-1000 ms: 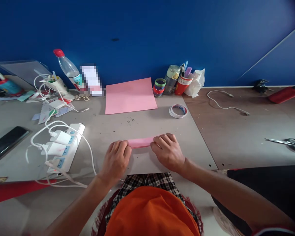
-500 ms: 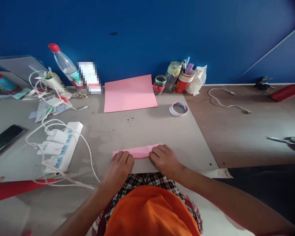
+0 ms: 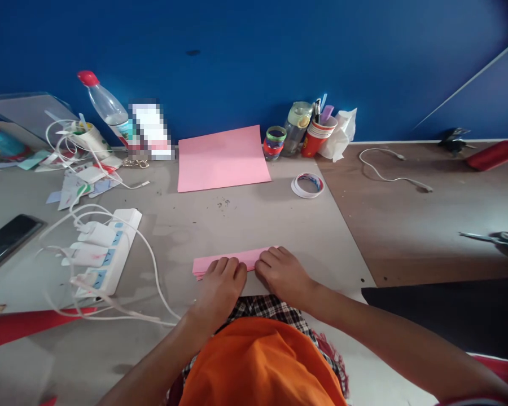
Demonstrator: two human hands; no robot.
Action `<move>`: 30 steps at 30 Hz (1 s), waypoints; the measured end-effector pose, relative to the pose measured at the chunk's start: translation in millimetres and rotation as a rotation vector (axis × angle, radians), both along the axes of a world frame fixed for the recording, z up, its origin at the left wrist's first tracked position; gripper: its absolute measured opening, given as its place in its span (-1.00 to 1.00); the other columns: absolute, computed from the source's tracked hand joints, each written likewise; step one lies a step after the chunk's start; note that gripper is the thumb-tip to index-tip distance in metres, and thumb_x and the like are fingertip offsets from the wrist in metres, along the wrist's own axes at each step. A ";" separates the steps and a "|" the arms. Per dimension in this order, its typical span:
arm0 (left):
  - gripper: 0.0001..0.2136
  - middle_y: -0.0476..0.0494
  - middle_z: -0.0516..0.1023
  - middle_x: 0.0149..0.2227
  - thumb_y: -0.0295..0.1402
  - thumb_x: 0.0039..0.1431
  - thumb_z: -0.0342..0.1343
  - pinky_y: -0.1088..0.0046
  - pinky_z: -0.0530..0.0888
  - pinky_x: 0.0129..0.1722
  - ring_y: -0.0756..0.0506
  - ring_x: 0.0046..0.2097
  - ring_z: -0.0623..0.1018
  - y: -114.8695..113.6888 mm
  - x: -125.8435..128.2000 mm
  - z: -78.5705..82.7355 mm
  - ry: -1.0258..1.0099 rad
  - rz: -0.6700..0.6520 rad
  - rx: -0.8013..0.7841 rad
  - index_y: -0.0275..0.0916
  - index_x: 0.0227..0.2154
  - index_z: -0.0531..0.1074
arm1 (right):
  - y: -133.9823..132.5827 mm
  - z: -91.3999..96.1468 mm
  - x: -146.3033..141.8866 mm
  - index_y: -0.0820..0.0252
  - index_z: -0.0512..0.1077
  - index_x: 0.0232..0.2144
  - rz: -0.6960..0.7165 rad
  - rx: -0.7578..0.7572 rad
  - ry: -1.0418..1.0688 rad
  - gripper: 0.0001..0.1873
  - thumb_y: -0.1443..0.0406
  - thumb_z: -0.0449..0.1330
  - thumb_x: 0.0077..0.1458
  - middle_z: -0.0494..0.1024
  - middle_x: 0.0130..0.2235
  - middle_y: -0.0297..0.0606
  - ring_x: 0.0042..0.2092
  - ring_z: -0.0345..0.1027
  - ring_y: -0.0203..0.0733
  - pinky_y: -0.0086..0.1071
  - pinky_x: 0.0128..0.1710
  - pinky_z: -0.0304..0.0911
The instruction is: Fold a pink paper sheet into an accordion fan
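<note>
A strip of folded pink paper (image 3: 205, 265) lies near the table's front edge, its layers showing along the near side at the left end. My left hand (image 3: 225, 282) is closed on its middle, fingers bent over the near edge. Close beside it, my right hand (image 3: 283, 275) grips the strip's right end with curled fingers. Both thumbs are mostly hidden. Farther back, a flat pink sheet (image 3: 223, 159) rests against the blue wall.
To the left are a white power strip (image 3: 125, 225) with trailing cables and a dark phone (image 3: 12, 242). A tape roll (image 3: 307, 185), a paper cup (image 3: 317, 137) with pens and a bottle (image 3: 110, 107) stand farther back. Scissors (image 3: 502, 239) lie at right.
My left hand has slid right along the paper strip, toward my right hand, uncovering the strip's left end. My right hand has stayed at the right end.
</note>
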State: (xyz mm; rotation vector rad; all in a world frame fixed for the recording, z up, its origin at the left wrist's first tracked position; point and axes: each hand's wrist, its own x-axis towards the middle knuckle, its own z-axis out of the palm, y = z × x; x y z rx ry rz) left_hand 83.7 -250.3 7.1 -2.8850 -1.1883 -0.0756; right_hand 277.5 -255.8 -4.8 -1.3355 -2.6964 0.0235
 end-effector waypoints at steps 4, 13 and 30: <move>-0.90 -0.17 0.39 -0.29 -0.52 0.17 -0.01 0.26 0.40 -0.27 -0.17 -0.24 0.39 -0.3 4.9 0.3 0.003 0.041 -0.061 -0.27 -0.32 0.38 | 1.1 1.6 0.6 0.22 0.37 -0.42 -0.005 -0.032 -0.005 -0.88 0.40 0.07 0.15 0.38 -0.34 -0.21 -0.26 0.14 -0.15 -0.28 -0.27 -0.04; -0.86 -0.18 0.40 -0.25 -0.54 0.16 0.00 0.27 0.40 -0.22 -0.18 -0.20 0.38 -1.0 3.8 -8.6 -0.042 0.086 -0.058 -0.28 -0.25 0.38 | 0.8 1.8 2.7 0.23 0.38 -0.39 -0.044 -0.086 0.051 -0.87 0.41 0.06 0.16 0.38 -0.32 -0.21 -0.25 0.14 -0.16 -0.31 -0.23 0.01; -0.83 -0.13 0.38 -0.28 -0.51 0.25 -0.11 0.42 0.35 -0.34 -0.05 -0.31 0.41 17.1 -0.3 -6.5 -0.125 0.152 -0.219 -0.24 -0.31 0.39 | 17.9 10.8 1.0 0.20 0.38 -0.36 -0.177 -0.356 0.131 -0.87 0.38 0.04 0.20 0.44 -0.37 -0.30 -0.30 0.26 -0.26 -0.42 -0.31 0.06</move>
